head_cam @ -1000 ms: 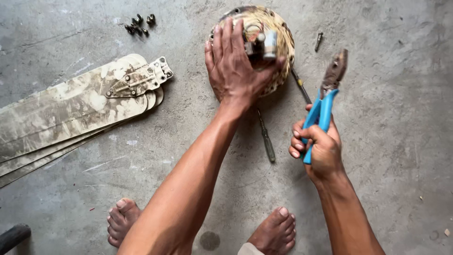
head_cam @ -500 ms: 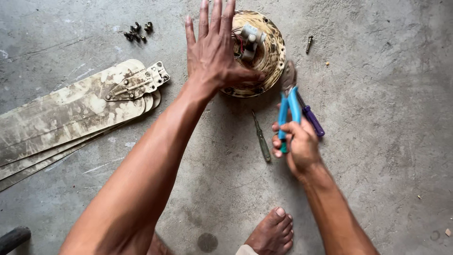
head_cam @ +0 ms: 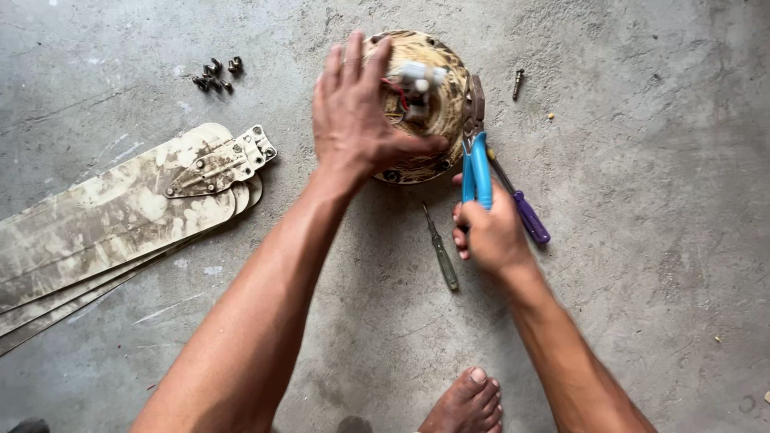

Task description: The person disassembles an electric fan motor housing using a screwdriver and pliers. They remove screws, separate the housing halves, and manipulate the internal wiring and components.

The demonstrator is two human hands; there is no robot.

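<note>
A round, rusty ceiling-fan motor (head_cam: 437,112) lies on the concrete floor, with white wire connectors (head_cam: 419,80) on its top. My left hand (head_cam: 353,120) rests flat on the motor's left side, thumb across its front. My right hand (head_cam: 489,236) grips blue-handled pliers (head_cam: 476,160), whose jaws touch the motor's right rim.
Dirty fan blades (head_cam: 104,224) with a metal bracket (head_cam: 220,164) lie stacked at the left. Several dark screws (head_cam: 215,74) sit at the upper left. A purple-handled screwdriver (head_cam: 525,210), a thin green screwdriver (head_cam: 441,256), a loose bolt (head_cam: 518,82) and my bare foot (head_cam: 465,405) are nearby.
My right hand has brought the pliers left to the motor's right rim. My left hand has slid from the motor's top to its left side, uncovering the connectors.
</note>
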